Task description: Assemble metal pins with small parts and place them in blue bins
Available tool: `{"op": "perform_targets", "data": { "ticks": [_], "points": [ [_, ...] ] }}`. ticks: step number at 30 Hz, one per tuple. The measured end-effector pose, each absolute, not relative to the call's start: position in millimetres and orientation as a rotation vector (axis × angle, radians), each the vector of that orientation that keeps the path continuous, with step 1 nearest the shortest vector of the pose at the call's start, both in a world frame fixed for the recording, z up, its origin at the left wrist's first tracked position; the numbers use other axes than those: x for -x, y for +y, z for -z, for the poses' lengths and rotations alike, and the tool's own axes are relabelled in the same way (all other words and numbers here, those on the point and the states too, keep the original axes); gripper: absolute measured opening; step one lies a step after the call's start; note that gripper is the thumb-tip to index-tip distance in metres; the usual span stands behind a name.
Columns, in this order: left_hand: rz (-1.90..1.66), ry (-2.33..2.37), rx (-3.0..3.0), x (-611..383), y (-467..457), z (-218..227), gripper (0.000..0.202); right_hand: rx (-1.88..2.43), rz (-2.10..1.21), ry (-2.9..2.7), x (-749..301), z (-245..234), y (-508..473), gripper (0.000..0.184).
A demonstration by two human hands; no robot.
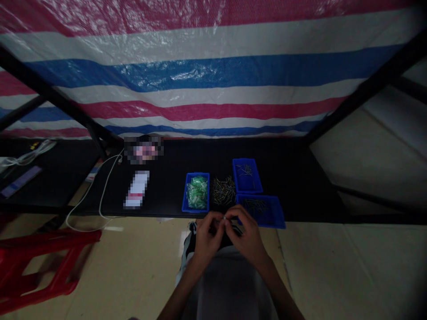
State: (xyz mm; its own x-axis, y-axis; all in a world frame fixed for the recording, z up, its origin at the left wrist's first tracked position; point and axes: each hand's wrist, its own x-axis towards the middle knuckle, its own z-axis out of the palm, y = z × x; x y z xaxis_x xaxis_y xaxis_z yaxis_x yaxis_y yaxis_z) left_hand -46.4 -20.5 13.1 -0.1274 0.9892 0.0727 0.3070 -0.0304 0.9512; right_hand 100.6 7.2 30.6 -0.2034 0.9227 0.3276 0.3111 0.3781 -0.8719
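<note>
My left hand [209, 235] and my right hand [246, 235] meet at the table's front edge, thumbs and forefingers pinched together. A tiny pale thing [224, 218] shows between the fingertips, too small to name. Just beyond lies a loose pile of thin metal pieces [223, 190], like screws or nails. Left of the pile, a blue tray [183, 202] holds green and clear small packets [197, 193]. To the right, a second blue tray [247, 185] has a few thin metal pieces in it. The front blue tray [276, 214] holds more of them, partly behind my right hand.
All this stands on a black table [170, 155]. A blurred-out phone-like object [137, 189] and another blurred item [145, 150] lie to the left, near a white cable [102, 195]. A red stool [50, 266] is at lower left. Striped sheeting [213, 71] hangs behind.
</note>
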Motion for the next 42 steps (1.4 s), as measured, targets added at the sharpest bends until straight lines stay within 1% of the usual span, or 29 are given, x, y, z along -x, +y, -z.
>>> {"op": "perform_targets", "data": {
  "ticks": [13, 26, 33, 42],
  "points": [
    [-1.217, 1.484, -1.385, 52.1, -30.0, -13.7, 0.006, 1.044, -0.869, -1.745, -97.6, -33.9, -3.3, 0.009],
    [-1.158, 1.407, -1.345, 55.8, -21.6, -9.7, 0.011, 1.057, -0.847, -1.630, -91.4, -32.5, -4.6, 0.013],
    [-1.203, 1.401, -1.307, 56.0, -15.9, -9.5, 0.009, 1.038, -0.854, -1.641, -88.8, -30.1, 5.4, 0.015],
    [-1.223, 1.377, -1.229, 56.6, -7.6, -11.3, 0.011, 1.030, -0.861, -1.630, -87.2, -28.6, 12.5, 0.014]
  ]
}}
